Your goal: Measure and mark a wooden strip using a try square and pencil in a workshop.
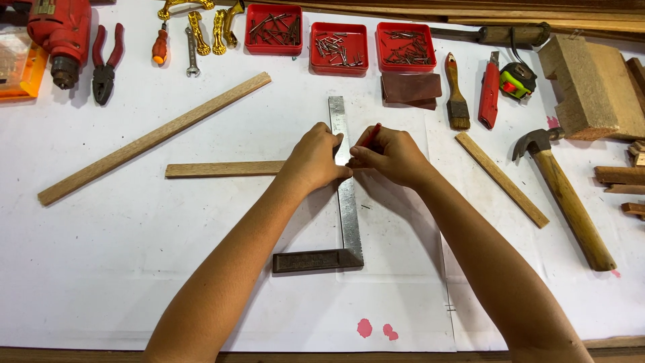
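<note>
Left hand [314,158] presses down flat on wood strip [225,169] and try square [348,202], mid tabletop [101,269]. Right hand [392,156] pinches red pencil [371,134], tip against steel blade where it crosses strip. Marking appears under way; line itself hidden by hands, so cannot tell if finished. Strip: thin, pale brown, lying level, right end covered. Second longer strip [154,138] lies diagonally toward far left edge, untouched.

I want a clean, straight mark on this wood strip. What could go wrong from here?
1. The left hand alone presses the metal square onto the wood strip; if it slips, the line may come out crooked.
2. The strip looks unclamped on the white sheet, so it might shift.
3. The right hand holds the red pencil close to the left fingers, hiding the tip.
</note>
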